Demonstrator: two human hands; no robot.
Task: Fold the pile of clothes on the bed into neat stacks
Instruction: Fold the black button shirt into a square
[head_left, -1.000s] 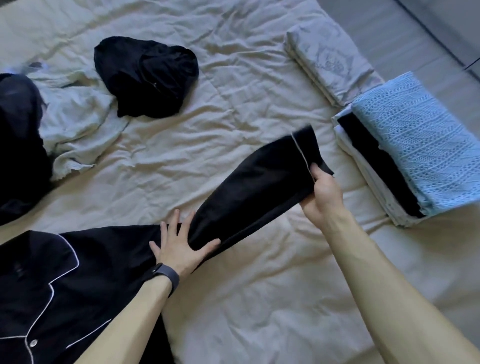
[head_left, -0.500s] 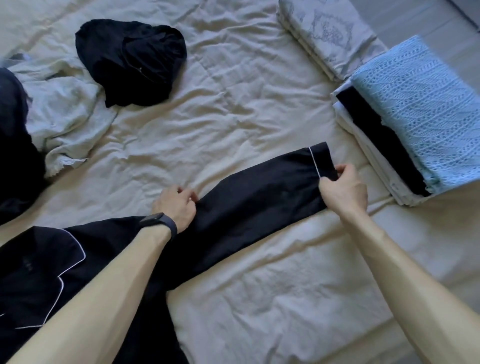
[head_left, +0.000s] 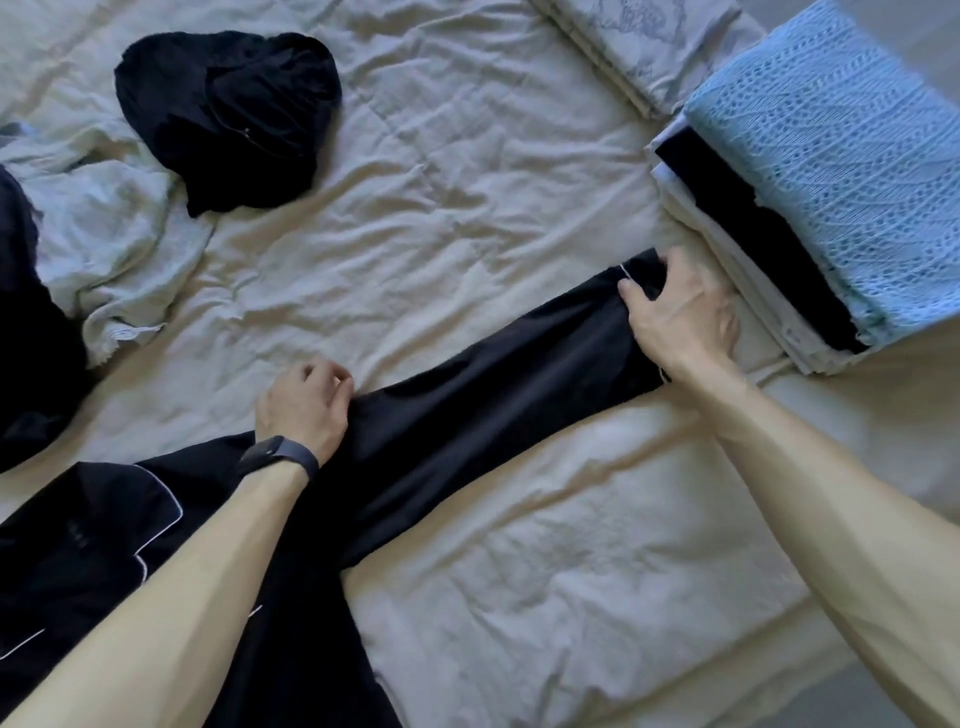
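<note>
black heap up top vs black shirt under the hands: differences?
The black heap lies bunched; the black shirt is spread out, sleeve stretched straight. The shirt has white piping; the heap shows none. The left hand and right hand hold the shirt's sleeve; neither touches the heap. Both are dark and lie on the bed sheet.

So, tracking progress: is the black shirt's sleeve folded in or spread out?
Spread out: the sleeve lies straight across the bed, right hand gripping its cuff.
</note>
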